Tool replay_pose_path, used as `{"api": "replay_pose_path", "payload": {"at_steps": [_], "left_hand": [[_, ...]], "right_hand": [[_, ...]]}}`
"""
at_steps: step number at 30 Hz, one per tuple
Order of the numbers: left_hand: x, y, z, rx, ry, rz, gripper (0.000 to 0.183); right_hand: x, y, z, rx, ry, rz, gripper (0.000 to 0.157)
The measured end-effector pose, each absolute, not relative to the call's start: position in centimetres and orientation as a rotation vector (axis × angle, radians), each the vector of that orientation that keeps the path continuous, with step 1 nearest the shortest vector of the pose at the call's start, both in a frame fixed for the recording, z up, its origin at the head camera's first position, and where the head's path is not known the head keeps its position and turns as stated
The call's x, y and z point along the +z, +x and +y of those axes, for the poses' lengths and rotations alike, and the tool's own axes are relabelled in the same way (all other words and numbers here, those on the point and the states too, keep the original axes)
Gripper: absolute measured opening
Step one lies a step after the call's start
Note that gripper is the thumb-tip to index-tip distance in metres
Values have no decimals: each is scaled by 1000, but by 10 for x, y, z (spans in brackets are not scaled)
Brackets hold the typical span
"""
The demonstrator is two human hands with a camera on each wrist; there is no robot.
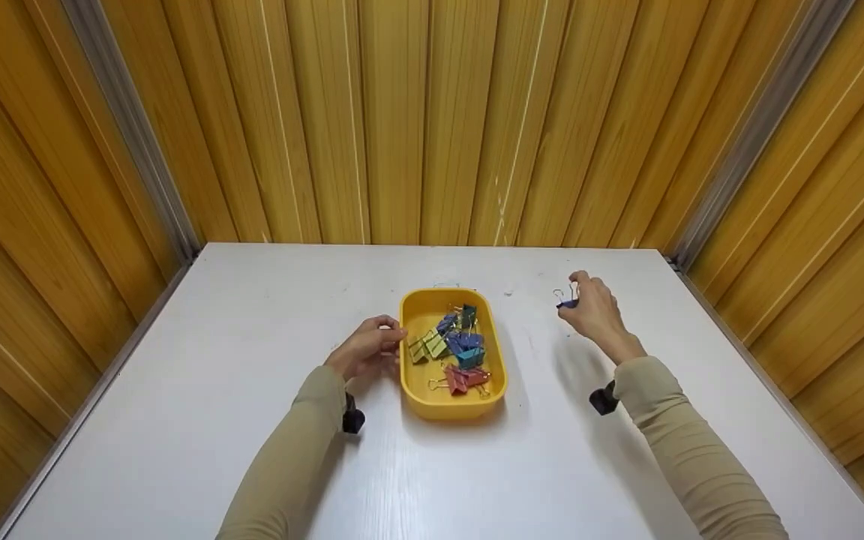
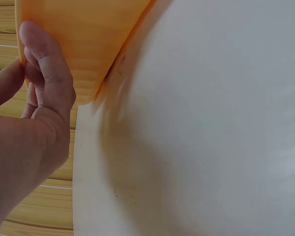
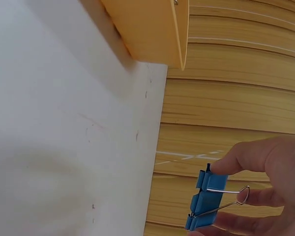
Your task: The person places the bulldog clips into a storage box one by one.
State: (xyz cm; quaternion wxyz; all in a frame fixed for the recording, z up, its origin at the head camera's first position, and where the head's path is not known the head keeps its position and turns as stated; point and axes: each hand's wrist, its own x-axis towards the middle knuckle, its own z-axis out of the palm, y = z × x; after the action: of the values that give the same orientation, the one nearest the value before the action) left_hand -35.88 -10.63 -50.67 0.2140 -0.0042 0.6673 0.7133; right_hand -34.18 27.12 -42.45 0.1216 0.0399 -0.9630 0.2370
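A yellow container (image 1: 413, 409) holds a pile of binder clips in lime green, blue, teal and red, the red ones (image 1: 462, 380) lying nearest its front end. My left hand (image 1: 367, 345) pinches the container's left rim, its fingers against the outer wall (image 2: 83, 44) in the left wrist view. Off to the right, above the white table, my right hand (image 1: 595, 311) grips a blue binder clip (image 3: 209, 194) between thumb and fingers. The wire handles of this clip stand out from its body, and one reaches back toward a finger.
The white table (image 1: 214, 420) extends around the container, with small marks on its surface. Yellow wood-patterned panels (image 1: 387, 127) rise behind it and along both sides, joined by grey metal posts (image 1: 132, 120) at the corners.
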Motion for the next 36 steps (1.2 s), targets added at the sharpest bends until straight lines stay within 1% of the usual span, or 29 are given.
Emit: {"api": "replay_pose_path", "payload": {"at_steps": [20,27,36], "left_hand": [[-507,-358,-104,1973,-55,1851,14],[-510,-359,-103,1990,-64,1842,17],[-511,-359,-105,1992,-19,1870,15]], "right_hand": [[-406,-336,211,762,265,-2784,58],[-406,-336,187,767,333,-2781,55],[-408,-334,159,776,424,-2799,54]]}}
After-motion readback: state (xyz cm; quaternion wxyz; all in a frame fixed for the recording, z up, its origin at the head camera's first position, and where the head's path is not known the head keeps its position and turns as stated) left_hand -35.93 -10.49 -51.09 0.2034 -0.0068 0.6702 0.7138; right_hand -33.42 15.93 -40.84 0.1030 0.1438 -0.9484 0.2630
